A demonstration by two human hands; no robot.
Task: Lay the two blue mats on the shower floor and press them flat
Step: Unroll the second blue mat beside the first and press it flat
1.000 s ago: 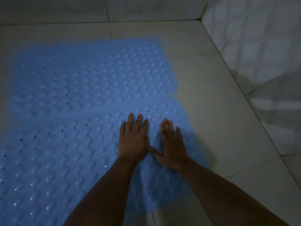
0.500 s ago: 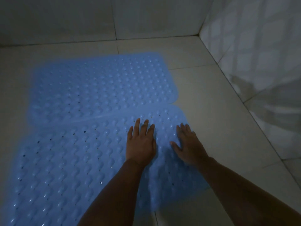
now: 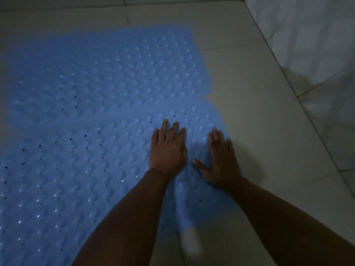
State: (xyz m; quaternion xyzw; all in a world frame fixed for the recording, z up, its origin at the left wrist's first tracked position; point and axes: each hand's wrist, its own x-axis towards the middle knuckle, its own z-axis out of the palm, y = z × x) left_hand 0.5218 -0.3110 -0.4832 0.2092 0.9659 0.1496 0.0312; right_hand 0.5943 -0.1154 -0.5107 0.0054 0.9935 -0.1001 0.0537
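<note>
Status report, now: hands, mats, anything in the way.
Left hand and right hand flat, pressing near mat at its right end. Far mat laid alongside on the floor. Nothing on either mat.

Both hands (image 3: 194, 156) rest on the near mat (image 3: 76, 179), far mat (image 3: 115, 73) behind.

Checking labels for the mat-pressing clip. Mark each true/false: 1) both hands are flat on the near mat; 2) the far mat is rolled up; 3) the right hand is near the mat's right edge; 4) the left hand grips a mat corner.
1) True: left hand and right hand lie with straight fingers on the near mat.
2) False: the far mat lies spread on the tiled floor.
3) True.
4) False: it rests palm down, away from any corner.
</note>
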